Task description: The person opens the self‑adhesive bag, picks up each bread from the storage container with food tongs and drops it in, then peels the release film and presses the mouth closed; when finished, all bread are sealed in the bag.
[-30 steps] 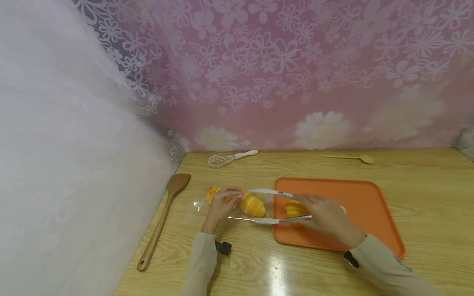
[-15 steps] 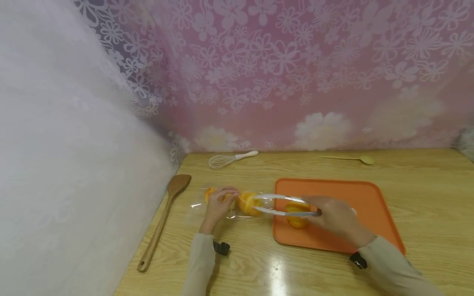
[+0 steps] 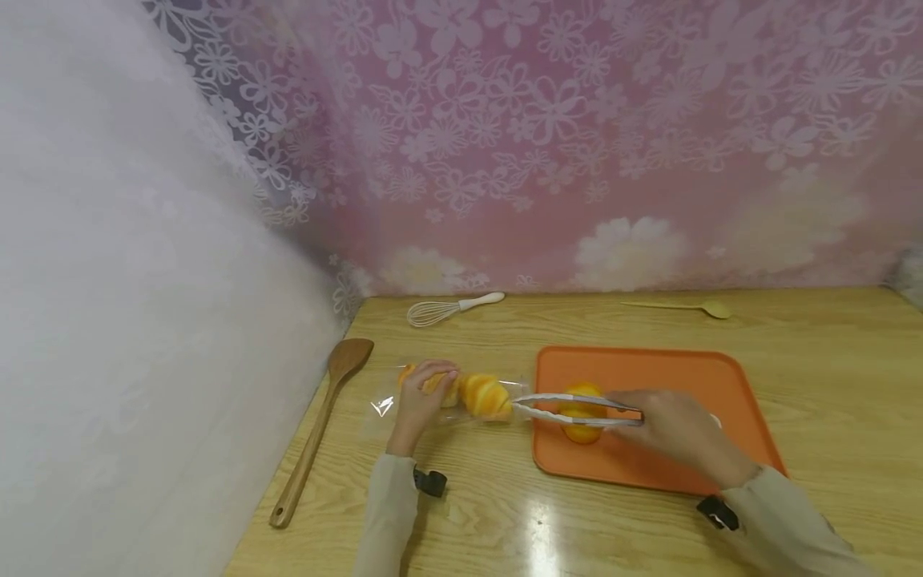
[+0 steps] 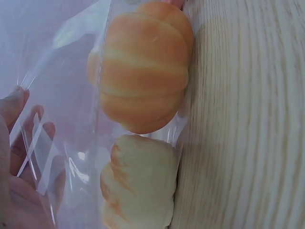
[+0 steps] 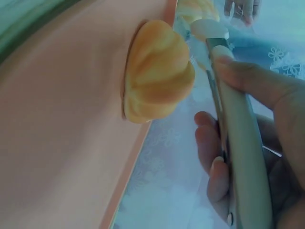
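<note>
Pink floral backdrop behind a wood-grain worktop, pale wall on the left. Clear bag lies left of centre on the worktop, just beside the left edge of the orange tray; end nearest tray looks like the mouth, probably set that way to give the tongs a straight line in. Bread inside sits in a row: striped roll nearest tray, pale roll partly behind the hand, bit of orange bread beyond. Left hand: grip pinches bag film between thumb and fingers, seemingly to lift the top layer and stop the light bag sliding. Right hand: grip wraps the tongs, thumb along top, fingers curled underneath, so squeeze looks easy to control. Tongs point left, arms drawn close together, tips at striped roll; touching or just short, can't tell. Another roll sits near the tray's left edge, below the tongs, apart from them in right wrist view. Wooden spatula runs along worktop's left edge, whisk near back-left corner, yellow spoon by back edge toward the right, all likely parked out of the hands' way.
</note>
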Available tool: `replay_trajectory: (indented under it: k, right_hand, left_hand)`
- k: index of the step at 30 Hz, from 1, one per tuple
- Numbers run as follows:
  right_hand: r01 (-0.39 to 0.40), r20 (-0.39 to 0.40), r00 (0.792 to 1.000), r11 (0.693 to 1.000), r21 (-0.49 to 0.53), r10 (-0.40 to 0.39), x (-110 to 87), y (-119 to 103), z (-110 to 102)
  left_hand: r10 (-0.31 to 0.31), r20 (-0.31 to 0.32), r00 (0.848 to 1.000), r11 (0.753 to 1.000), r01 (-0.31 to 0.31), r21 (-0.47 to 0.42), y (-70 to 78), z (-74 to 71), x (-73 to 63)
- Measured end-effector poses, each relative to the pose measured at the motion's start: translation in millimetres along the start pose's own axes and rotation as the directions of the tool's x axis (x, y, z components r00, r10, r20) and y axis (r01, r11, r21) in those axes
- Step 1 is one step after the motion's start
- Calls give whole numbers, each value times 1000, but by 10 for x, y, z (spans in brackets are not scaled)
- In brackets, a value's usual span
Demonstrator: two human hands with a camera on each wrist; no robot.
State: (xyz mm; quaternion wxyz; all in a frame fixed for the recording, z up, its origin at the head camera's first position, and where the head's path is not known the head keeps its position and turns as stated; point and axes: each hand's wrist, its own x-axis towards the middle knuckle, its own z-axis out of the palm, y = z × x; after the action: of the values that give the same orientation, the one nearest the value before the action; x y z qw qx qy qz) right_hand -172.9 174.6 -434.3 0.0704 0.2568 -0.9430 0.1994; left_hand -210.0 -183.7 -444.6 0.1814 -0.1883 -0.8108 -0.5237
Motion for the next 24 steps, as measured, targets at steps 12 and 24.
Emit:
replay_trajectory:
  k: [12, 24]
  right_hand:
    - [-33, 27, 999, 999, -30, 33, 108, -75, 31]
    - [-38, 97, 995, 995, 93, 29, 106, -117, 56]
  left_hand:
    - [79, 32, 996, 997, -79, 15, -58, 72, -15]
    - [-21, 60, 998, 1000, 22, -6, -26, 85, -28]
